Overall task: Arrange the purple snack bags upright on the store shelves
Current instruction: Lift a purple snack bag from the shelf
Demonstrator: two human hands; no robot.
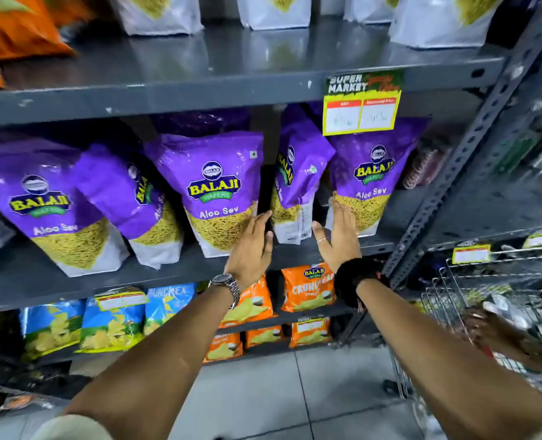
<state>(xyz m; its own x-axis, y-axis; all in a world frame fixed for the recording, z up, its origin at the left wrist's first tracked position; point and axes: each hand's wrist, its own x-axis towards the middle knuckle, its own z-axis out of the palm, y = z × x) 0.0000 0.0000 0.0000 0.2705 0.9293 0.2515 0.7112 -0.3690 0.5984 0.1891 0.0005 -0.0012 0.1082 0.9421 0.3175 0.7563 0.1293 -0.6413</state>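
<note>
We held both hands open at the middle shelf [199, 274], one on each side of a narrow purple Balaji Aloo Sev bag [295, 185] that stood turned edge-on, its side seam facing out. Our left hand [250, 246] had its fingers extended and close together, the tips just beside the bag's lower left edge and near the front-facing bag [218, 192] to its left. Our right hand [339, 236] was likewise flat, fingers together, thumb apart, palm facing the turned bag; we could not tell whether either palm touched it. Neither hand pinched anything.

The step in hand appeared to be squaring this bag. To do it well, we judged that both palms should close on the lower, filled part, rotate the printed face forward, and seat the base flat on the shelf. Pressure near the top would likely crumple the slack film. The right-hand neighbour [371, 179] under the price tag [361, 112] stood close; a wide swing could tip it.
</note>
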